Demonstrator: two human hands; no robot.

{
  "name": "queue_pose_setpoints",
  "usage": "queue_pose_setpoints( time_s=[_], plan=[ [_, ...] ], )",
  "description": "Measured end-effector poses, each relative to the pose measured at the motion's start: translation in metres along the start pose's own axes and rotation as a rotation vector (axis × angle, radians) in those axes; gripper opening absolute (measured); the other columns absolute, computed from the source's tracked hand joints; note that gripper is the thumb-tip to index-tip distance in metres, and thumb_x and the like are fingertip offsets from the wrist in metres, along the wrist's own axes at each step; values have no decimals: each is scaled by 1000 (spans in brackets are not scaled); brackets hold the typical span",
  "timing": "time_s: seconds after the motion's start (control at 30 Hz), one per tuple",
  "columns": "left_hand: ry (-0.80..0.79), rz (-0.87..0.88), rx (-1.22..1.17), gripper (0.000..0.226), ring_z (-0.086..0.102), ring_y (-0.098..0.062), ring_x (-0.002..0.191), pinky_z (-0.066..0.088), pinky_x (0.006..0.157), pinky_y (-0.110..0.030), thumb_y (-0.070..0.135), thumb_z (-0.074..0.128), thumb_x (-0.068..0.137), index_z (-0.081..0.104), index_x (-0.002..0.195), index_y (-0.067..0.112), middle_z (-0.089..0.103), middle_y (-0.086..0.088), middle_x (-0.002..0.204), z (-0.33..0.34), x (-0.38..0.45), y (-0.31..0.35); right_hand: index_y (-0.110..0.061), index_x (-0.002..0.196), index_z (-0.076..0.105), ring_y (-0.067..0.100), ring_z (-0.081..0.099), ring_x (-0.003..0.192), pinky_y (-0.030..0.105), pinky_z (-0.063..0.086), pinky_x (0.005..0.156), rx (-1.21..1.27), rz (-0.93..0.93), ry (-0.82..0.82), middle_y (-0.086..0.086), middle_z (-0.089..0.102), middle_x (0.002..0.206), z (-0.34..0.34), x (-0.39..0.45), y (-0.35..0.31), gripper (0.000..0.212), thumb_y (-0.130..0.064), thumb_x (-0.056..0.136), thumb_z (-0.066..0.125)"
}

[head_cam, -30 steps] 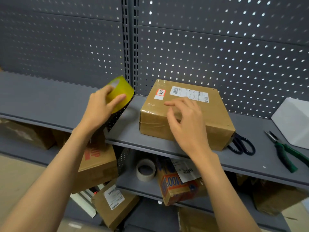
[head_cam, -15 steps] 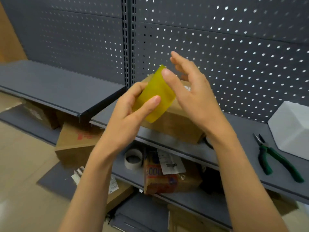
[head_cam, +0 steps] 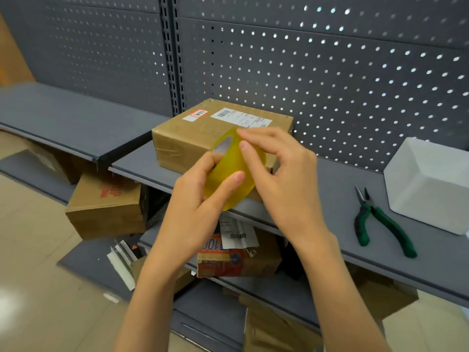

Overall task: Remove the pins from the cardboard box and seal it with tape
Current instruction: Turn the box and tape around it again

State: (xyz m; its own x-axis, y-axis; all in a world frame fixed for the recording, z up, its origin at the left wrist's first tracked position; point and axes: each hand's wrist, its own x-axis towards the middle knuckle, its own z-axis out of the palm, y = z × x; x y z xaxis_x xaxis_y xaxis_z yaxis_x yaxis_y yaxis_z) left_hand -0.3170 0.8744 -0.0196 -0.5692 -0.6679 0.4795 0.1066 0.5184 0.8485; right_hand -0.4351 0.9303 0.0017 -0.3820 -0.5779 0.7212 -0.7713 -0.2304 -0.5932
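- Left hand (head_cam: 203, 199): grips the yellow tape roll (head_cam: 236, 168) from below and the left, thumb lying across the roll's outer face, fingers curled around its near rim.
- Right hand (head_cam: 281, 168): thumb and forefinger pinch the roll's upper edge; the remaining fingers are loosely curled beside it.
- Tape roll: held between both hands, raised above the shelf's (head_cam: 330, 199) front edge, just in front of the cardboard box (head_cam: 193, 138).
- Cardboard box: rests flat on the shelf against the perforated back panel (head_cam: 330, 72), behind the hands and not touched by them; a white shipping label (head_cam: 243, 116) and a small red-bordered sticker (head_cam: 199, 114) lie on its top.
- Green-handled pliers (head_cam: 380, 222): lie on the shelf well to the right of the hands, near a white tray (head_cam: 429, 184).
- Lower shelves and floor: hold further cartons.
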Motion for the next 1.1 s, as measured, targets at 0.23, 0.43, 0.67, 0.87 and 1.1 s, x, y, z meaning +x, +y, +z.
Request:
queue_pose_setpoints(
  time_s=[0.23,0.43,0.67,0.87,1.1],
  plan=[
    [-20,-26,102,21,58,-5,75,43,57,-14,39,54,85,60,101,26,62,14,85,-8,3,-1,-15,100,73,5,61,89,23,50,80,79,77,35,-5,65,93,7,-2,0,17,-11,87,63],
    [-73,-57,204,20,57,-5,74,40,56,-12,45,53,83,58,96,31,60,17,86,-22,4,-6,-21,105,70,3,62,93,18,49,84,204,211,-159,-10,65,99,1,0,10,32,2,87,58],
    [-103,-53,285,25,55,-11,70,42,54,-23,49,52,82,59,95,30,59,8,77,-29,4,-13,-28,99,69,5,64,92,15,49,81,291,356,-148,-4,69,101,7,-4,16,32,0,86,61],
    [-84,-69,314,30,56,-9,75,45,57,-25,52,50,80,58,99,31,60,10,78,-32,5,-19,-26,105,71,0,60,88,13,46,79,57,355,-111,-15,64,95,21,-11,18,20,-21,90,61],
    [-111,-85,371,37,55,-8,74,44,60,-27,55,48,80,58,103,28,60,9,79,-38,4,-26,-22,101,73,0,63,88,16,51,80,113,426,-51,-9,69,97,31,-21,22,18,-16,89,61]
  ],
)
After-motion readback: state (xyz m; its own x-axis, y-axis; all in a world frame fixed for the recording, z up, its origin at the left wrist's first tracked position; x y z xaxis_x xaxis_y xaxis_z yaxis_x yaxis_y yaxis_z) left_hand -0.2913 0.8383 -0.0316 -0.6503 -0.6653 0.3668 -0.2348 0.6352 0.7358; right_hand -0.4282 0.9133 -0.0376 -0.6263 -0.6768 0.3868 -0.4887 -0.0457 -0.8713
